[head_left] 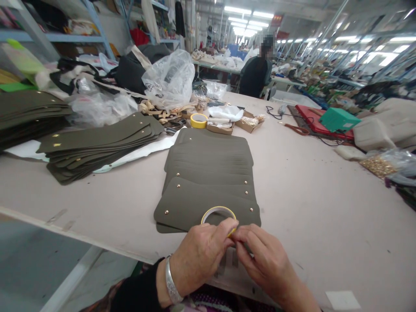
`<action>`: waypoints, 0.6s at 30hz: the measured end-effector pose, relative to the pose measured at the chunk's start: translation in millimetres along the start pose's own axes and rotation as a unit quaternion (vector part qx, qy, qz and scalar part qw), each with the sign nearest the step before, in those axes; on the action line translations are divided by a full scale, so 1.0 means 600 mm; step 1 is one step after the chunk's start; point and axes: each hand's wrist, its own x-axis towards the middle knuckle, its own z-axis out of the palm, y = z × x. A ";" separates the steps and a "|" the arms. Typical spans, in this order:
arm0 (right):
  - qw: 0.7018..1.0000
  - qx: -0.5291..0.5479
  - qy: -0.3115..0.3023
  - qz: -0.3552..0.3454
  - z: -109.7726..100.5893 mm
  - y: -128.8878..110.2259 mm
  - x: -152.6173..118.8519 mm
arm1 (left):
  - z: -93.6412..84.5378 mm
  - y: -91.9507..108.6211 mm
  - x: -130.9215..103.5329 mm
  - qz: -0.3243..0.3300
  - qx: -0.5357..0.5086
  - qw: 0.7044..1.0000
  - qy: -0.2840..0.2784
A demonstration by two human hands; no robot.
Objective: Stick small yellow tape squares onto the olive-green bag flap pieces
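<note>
My left hand (203, 251), with a silver bracelet at the wrist, grips a narrow roll of yellow tape (219, 209) near the table's front edge. Close against it, the fingers of my right hand (260, 253) are pinched together at the roll's right side. Whatever lies between those right fingertips is too small to make out. Just beyond both hands, dark olive panels (208, 195) overlap in a fanned stack, with small gold-coloured studs near their edges. The tape roll stands over the nearest panel.
More olive panels (97, 138) lie stacked at left on white sheeting. Behind the fanned stack are a wider yellow tape roll (198, 121), small boxes of metal parts (250, 122) and clear plastic bags (170, 80). At right is a green box (339, 119). A person (256, 71) sits farther back.
</note>
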 end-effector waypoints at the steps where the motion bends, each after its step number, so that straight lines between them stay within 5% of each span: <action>1: 1.000 -0.011 0.007 -0.001 0.001 0.000 -0.001 | -0.001 0.002 0.000 -0.003 -0.002 1.000 -0.008; 6: 0.997 -0.038 0.064 0.014 0.009 -0.003 -0.003 | -0.004 0.007 0.009 -0.023 0.027 0.999 -0.041; 9: 0.989 0.030 0.080 0.120 0.007 -0.006 0.000 | 0.000 0.009 0.022 0.009 0.067 0.998 -0.011; 14: 0.878 0.230 0.074 0.412 -0.008 0.035 0.001 | 0.013 0.009 0.044 0.091 0.054 0.991 0.077; 18: 0.827 0.277 0.060 0.485 -0.020 0.109 -0.012 | 0.026 -0.016 0.052 0.043 0.125 0.990 0.039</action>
